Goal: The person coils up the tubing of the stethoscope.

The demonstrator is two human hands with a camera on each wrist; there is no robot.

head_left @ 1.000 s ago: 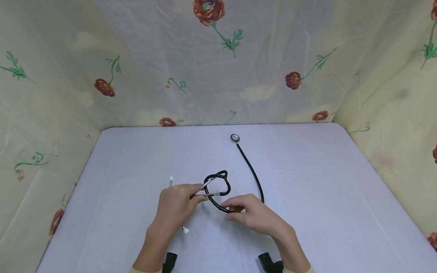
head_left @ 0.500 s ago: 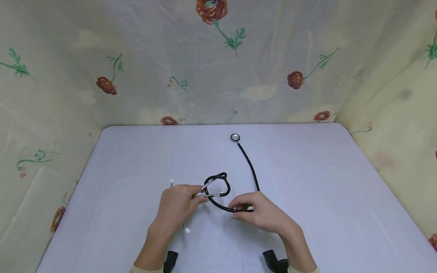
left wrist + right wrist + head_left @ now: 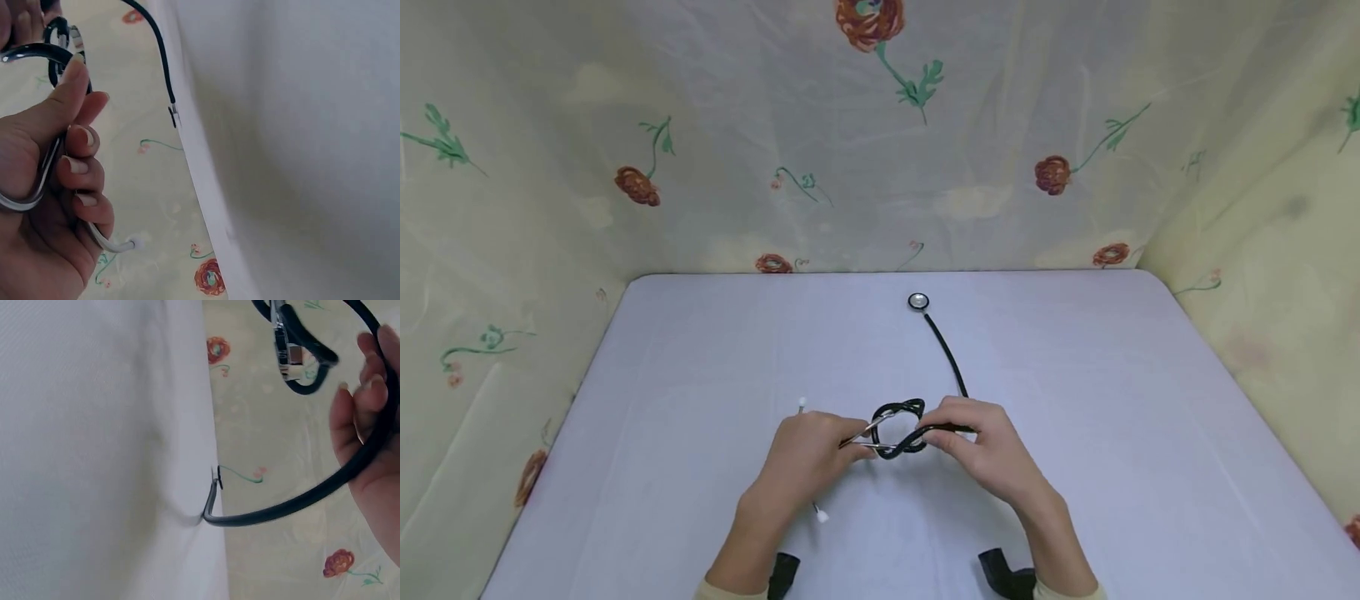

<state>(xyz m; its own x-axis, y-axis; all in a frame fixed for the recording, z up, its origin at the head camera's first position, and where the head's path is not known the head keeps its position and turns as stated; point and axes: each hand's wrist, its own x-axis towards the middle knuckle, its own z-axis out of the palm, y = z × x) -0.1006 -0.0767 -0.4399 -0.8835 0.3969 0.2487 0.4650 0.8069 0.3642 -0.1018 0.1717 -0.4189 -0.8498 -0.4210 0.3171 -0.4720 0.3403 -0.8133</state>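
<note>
The chestpiece (image 3: 918, 302) lies on the table (image 3: 715, 358) behind looped tubing (image 3: 891, 453).

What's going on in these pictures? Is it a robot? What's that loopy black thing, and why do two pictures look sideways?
No robot here, just a person with bare hands. Let's call each hand a grip. The big picture comes from a camera on the person's head, looking forward and down. The other two come from a camera on each wrist, close to the work and turned, so the table looks tipped.

The loopy thing is a stethoscope. The left grip holds its shiny metal ear tubes, with white ear tips poking out. The right grip pinches the black tube. The round end rests on the table's far side. Behind it hangs flowery cloth.
</note>
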